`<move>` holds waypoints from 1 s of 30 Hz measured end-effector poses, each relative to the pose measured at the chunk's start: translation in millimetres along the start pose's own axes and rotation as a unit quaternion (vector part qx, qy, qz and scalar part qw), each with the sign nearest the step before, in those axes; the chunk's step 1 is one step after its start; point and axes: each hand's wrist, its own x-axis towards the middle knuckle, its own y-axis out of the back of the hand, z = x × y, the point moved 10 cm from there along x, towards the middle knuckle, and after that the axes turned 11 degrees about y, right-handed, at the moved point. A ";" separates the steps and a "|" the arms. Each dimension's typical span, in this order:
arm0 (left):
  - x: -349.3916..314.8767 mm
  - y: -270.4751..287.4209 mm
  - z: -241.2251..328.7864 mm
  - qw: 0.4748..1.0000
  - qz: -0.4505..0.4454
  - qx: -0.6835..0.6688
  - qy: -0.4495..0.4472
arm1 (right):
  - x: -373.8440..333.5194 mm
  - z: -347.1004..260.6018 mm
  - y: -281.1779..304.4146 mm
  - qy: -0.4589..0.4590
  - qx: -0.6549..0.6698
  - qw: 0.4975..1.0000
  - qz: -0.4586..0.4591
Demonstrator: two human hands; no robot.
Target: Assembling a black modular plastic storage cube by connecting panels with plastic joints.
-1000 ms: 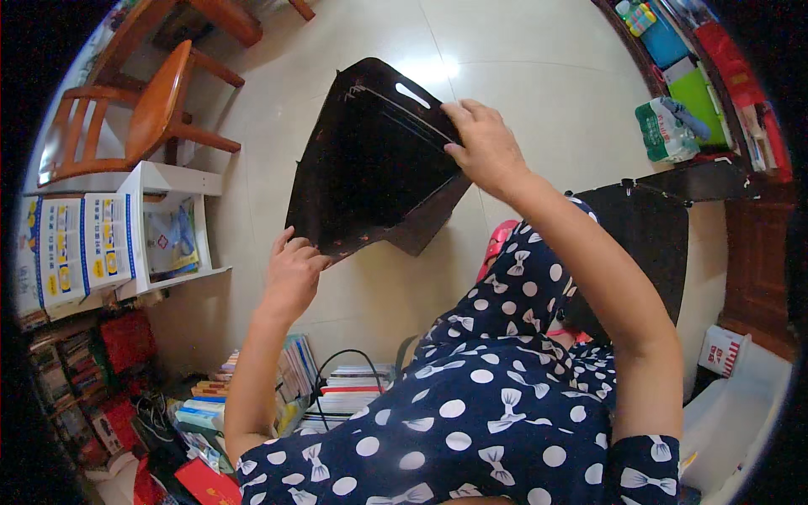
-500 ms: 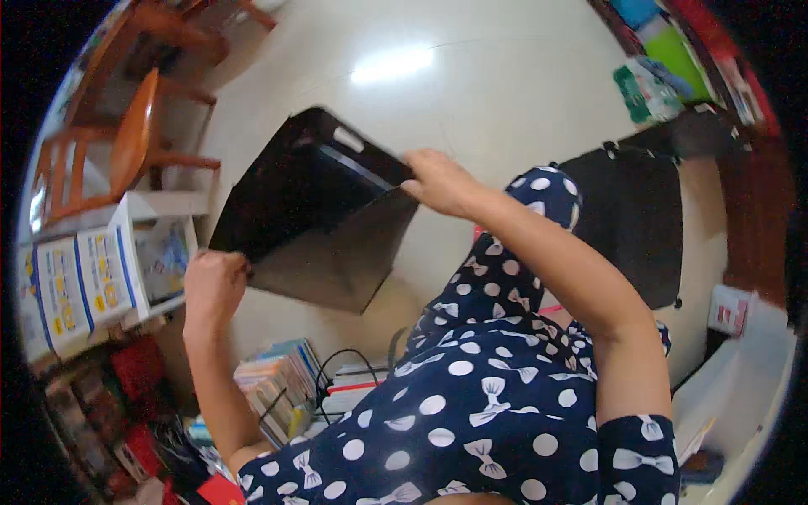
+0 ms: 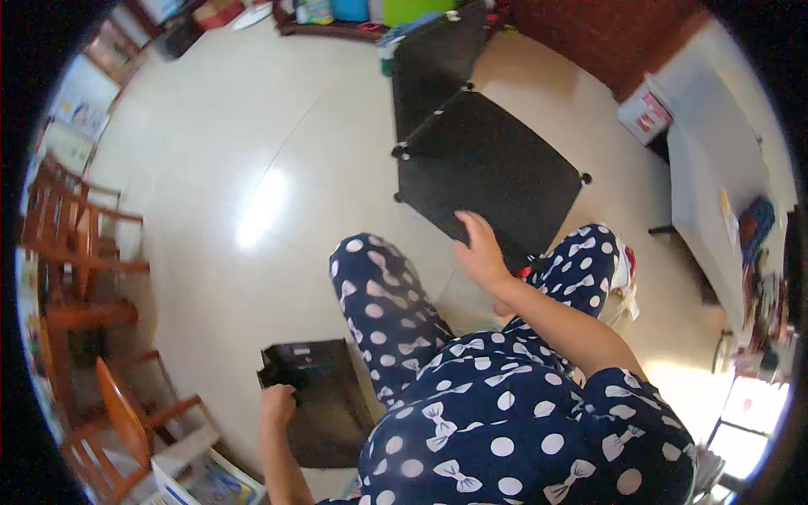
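My left hand (image 3: 278, 408) is closed on the edge of a black open-topped plastic bag (image 3: 328, 425), low on the left beside my left leg. A pale slot shows near the bag's top edge. My right hand (image 3: 481, 252) is empty, its fingers apart, in front of the near edge of a black panel (image 3: 497, 164). Whether it touches that panel I cannot tell. Round black connectors (image 3: 587, 178) sit at the panel's corners. A second black panel (image 3: 433, 71) joins it at the far side and stands at an angle.
Wooden chairs (image 3: 84, 252) line the left side, with a white box (image 3: 202, 475) at the lower left. To the right stand a pale cabinet-like piece (image 3: 707, 168) and a small white and red box (image 3: 646, 116). A low dark shelf (image 3: 337, 32) runs along the back.
My view has swung right. My right hand has let go of the black bag and moved over to the joined panels. The bag has dropped lower, still in my left hand.
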 end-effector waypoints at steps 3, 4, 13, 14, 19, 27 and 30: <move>19.6 45.7 40.2 0.988 0.087 -0.043 -0.124 | -97.0 104.7 -19.6 -0.256 0.167 0.952 -0.030; 36.6 59.1 49.5 0.987 0.089 -0.028 -0.133 | -136.1 123.8 -34.7 -0.404 0.304 0.862 -0.021; 88.7 391.5 276.3 0.816 0.207 -0.429 -0.327 | -171.5 185.0 -60.8 -0.559 0.545 0.547 0.301; 88.3 416.5 296.0 0.789 0.209 -0.463 -0.347 | -164.2 186.6 -70.0 -0.561 0.584 0.493 0.318; 78.6 483.0 407.1 0.781 0.235 -0.448 -0.366 | -163.6 231.0 -87.7 -0.571 0.569 0.477 0.351; 60.9 503.1 399.5 0.850 0.410 -0.222 -0.245 | -125.5 333.2 -15.6 -0.558 0.488 0.579 0.340; -4.3 455.0 438.9 0.858 0.376 -0.164 -0.309 | -131.3 386.4 79.9 -0.500 0.258 0.682 0.467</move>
